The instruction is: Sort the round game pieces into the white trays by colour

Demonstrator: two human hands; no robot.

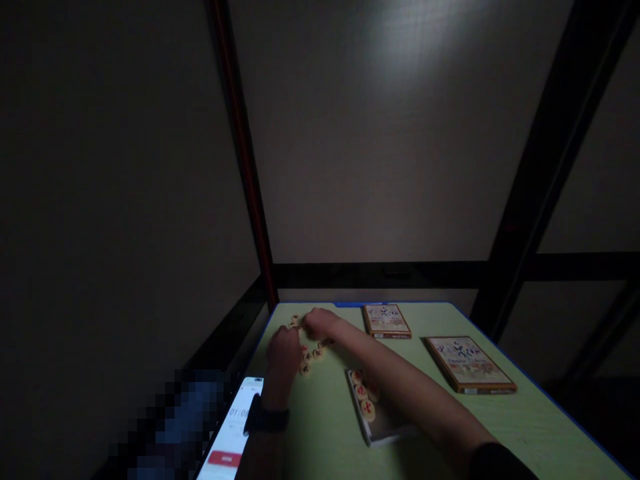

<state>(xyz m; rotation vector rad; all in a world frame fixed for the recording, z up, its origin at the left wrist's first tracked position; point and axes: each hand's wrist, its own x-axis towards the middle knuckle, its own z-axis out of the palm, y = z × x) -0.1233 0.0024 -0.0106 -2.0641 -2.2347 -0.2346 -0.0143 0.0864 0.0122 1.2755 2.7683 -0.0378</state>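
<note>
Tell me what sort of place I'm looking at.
Probably a dimly lit room corner or small booth indoors: a green table with round, marked pieces on it, and a plain wall panel beyond.

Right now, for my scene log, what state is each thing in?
Far flat tan box: closed
Near flat tan box: closed
White shallow tray: open, partly filled
Round cream pieces outside tray: loose
White phone screen: lit
Bare left hand: curled, grip hidden
Black wristband: worn
Bare right hand: curled, grip hidden
</note>
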